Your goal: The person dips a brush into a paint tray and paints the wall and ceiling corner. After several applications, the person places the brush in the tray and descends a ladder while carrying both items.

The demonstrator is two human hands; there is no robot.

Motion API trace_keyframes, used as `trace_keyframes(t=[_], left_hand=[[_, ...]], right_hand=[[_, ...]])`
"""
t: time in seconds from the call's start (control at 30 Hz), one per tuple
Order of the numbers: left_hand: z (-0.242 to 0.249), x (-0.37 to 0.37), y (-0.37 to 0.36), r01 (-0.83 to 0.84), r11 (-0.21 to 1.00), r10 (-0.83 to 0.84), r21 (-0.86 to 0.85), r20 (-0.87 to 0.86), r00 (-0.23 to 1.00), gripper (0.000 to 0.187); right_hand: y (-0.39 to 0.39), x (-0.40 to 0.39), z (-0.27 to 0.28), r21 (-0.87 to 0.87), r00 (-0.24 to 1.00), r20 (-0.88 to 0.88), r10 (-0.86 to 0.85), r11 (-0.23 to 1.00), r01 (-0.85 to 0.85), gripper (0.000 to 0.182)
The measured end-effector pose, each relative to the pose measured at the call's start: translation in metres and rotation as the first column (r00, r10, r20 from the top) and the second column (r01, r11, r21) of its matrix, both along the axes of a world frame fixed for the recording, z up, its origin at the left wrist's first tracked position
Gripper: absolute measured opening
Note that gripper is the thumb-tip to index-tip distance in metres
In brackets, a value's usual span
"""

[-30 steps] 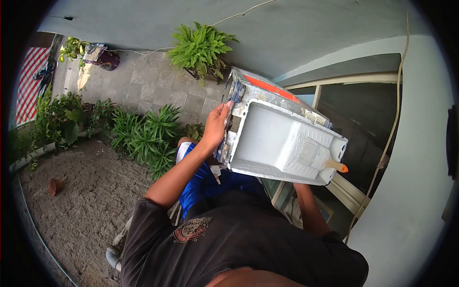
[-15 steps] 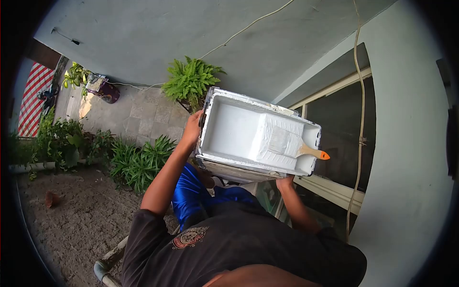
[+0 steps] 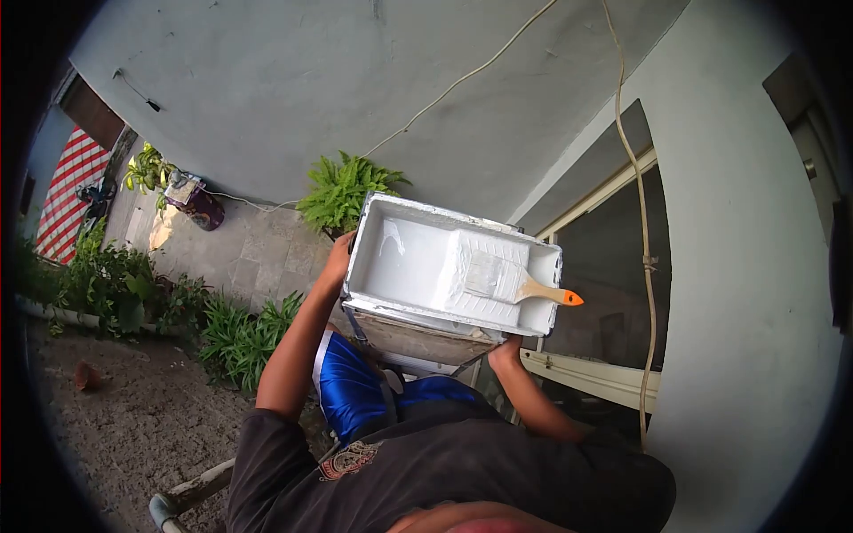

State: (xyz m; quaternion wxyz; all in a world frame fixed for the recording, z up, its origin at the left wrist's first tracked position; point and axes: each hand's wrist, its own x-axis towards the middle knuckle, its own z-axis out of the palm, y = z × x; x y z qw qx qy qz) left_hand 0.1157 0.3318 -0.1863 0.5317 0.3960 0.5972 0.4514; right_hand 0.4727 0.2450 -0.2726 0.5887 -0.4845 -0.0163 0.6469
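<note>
A rectangular paint tray [image 3: 409, 311], coated in white paint, is in front of my body, with white liquid in its deeper left part. A wide brush [image 3: 542, 290] with a wooden, orange-tipped handle lies across the ribbed part, its handle end past the tray's right rim. Under the tray is a worn wooden surface [image 3: 413, 340]. My left hand [image 3: 340, 255] grips the tray's left end, its fingertips hidden behind the edge. At the lower right corner is my right hand [image 3: 506, 350], its fingers mostly hidden under the tray and wood.
A fern [image 3: 346, 191] stands by the grey wall [image 3: 267, 80], behind the tray. A cable [image 3: 649, 293] hangs in front of the window at right. Leafy plants [image 3: 244, 338] border bare soil at left. A purple bucket [image 3: 202, 209] stands farther back on the paving.
The tray with the brush appears slightly lower and farther left in view, and more of the wood under it shows. Both hands keep their places at it. The surroundings have shifted with the camera.
</note>
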Motion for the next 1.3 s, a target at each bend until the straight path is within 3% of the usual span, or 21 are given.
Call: trace_keyframes(t=[0.3,0.4,0.5,0.73,0.8,0.9,1.0,1.23,1.3], left_hand=[[-0.029,-0.017,0.007,0.000,1.000,0.001,-0.017,0.063,0.998,0.028],[-0.025,-0.017,0.006,0.042,0.998,-0.040,-0.040,0.053,0.998,0.029],[-0.013,-0.006,0.004,-0.073,0.995,0.078,-0.063,0.087,0.993,0.030],[0.015,0.008,-0.003,-0.095,0.994,0.099,-0.051,0.093,0.991,0.030],[0.021,0.011,-0.005,-0.111,0.987,0.129,-0.119,0.151,0.980,0.030],[0.007,0.004,-0.002,-0.102,0.990,0.112,-0.101,0.099,0.989,0.029],[0.004,0.003,-0.001,-0.112,0.984,0.131,-0.135,0.140,0.981,0.029],[0.005,0.003,-0.003,-0.082,0.983,0.119,-0.164,0.231,0.966,0.027],[0.005,0.002,-0.001,-0.067,0.987,0.093,-0.146,0.180,0.979,0.027]], right_hand=[[0.012,-0.004,0.005,0.041,0.998,-0.031,0.053,0.998,-0.052,0.051],[0.010,-0.004,-0.003,0.034,0.998,0.030,0.058,0.998,-0.059,0.045],[0.014,-0.016,0.044,-0.009,0.997,-0.069,-0.046,0.999,0.045,0.037],[0.011,-0.007,0.009,0.003,0.996,-0.085,0.007,1.000,-0.007,0.036],[0.009,-0.009,0.013,-0.013,0.998,-0.054,-0.019,1.000,0.019,0.032],[0.011,-0.016,0.041,-0.041,0.996,-0.051,-0.077,0.996,0.075,0.033],[0.005,-0.007,0.012,0.025,1.000,-0.008,0.012,1.000,-0.012,0.041],[0.007,-0.008,0.006,0.034,0.998,-0.058,-0.027,0.999,0.029,0.050],[0.009,-0.011,0.012,0.013,0.998,-0.049,-0.046,0.999,0.046,0.050]])
